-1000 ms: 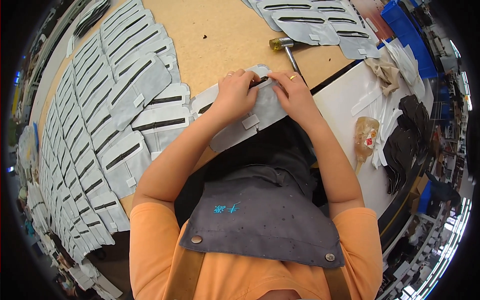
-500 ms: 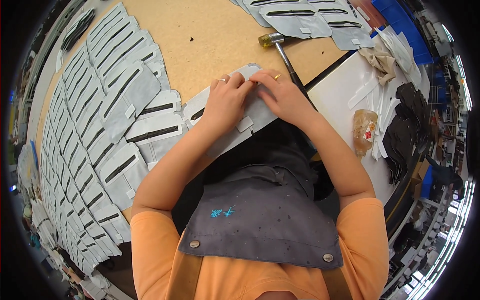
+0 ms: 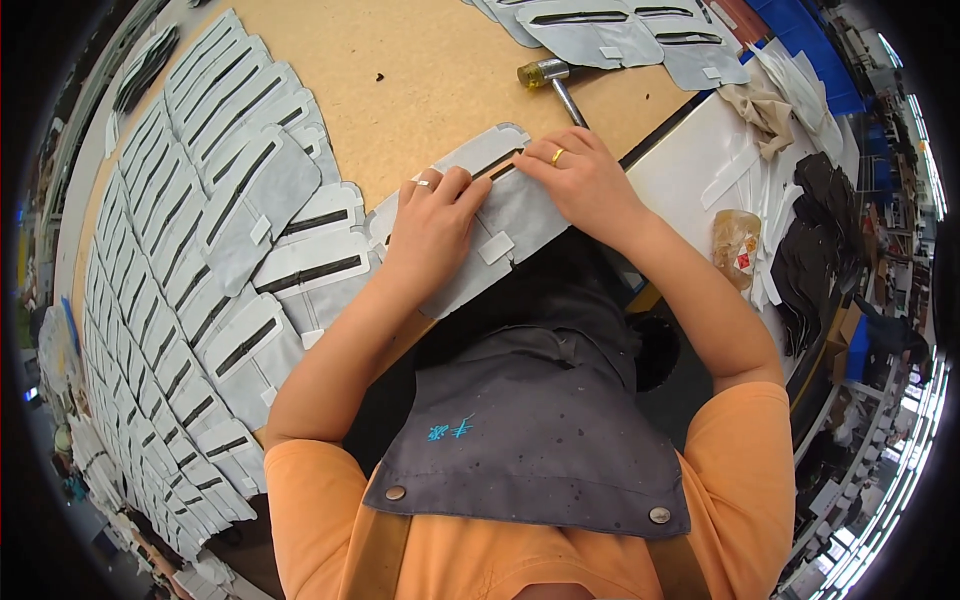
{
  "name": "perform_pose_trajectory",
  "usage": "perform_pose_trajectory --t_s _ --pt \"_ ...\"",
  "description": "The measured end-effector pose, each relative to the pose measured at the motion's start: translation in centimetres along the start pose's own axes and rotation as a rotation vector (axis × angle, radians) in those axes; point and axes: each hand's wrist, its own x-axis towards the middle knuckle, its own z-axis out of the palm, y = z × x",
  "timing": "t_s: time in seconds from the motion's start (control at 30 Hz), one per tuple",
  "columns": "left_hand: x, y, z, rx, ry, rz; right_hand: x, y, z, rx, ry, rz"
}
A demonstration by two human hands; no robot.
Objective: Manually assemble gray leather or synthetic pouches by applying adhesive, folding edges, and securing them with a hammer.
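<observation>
A light grey sheet panel (image 3: 540, 205) with a long black slot and a small white tab (image 3: 495, 247) lies at the table's near edge, partly over my lap. My left hand (image 3: 435, 215) presses on it with bent fingers, thumb and fingertips close together at the slot's left part. My right hand (image 3: 585, 185) pinches with thumb and index at the slot's upper right edge. Between the two hands part of the black slot shows. Whatever lies under the fingertips is hidden. Just beyond my right hand rests a hammer (image 3: 545, 75) with a yellow head, its handle partly covered.
Overlapping rows of similar grey panels (image 3: 240, 210) cover the left side, and more panels (image 3: 590, 35) lie at the far right. On the white surface at right are an amber bottle (image 3: 736, 245), white strips, beige cloth (image 3: 760, 120) and black pieces (image 3: 815, 240). A blue bin (image 3: 820, 60) stands behind.
My hands have moved apart, the right one shifting right and the left one slightly left. More of the black slot now shows between them. The right hand covers more of the hammer's handle.
</observation>
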Motion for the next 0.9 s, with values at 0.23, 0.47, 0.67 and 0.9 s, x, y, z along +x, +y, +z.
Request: perform_pose_trajectory --t_s 0.23,0.47,0.67,0.9 --pt "-0.7 -0.3 -0.9 -0.174 0.055 -0.11 2.0 -3.3 2.1 0.545 0.003 0.259" --pt "-2.5 -0.7 -1.1 -0.292 0.107 -0.263 3.0 -2.8 2.2 0.448 -0.138 0.172" --pt "-2.6 -0.4 -1.1 -0.297 0.145 -0.258 3.1 -3.2 1.7 0.41 -0.167 0.14" --pt "-2.8 -0.3 -0.9 -0.182 0.15 -0.18 2.8 -3.5 1.7 0.258 -0.116 0.026"
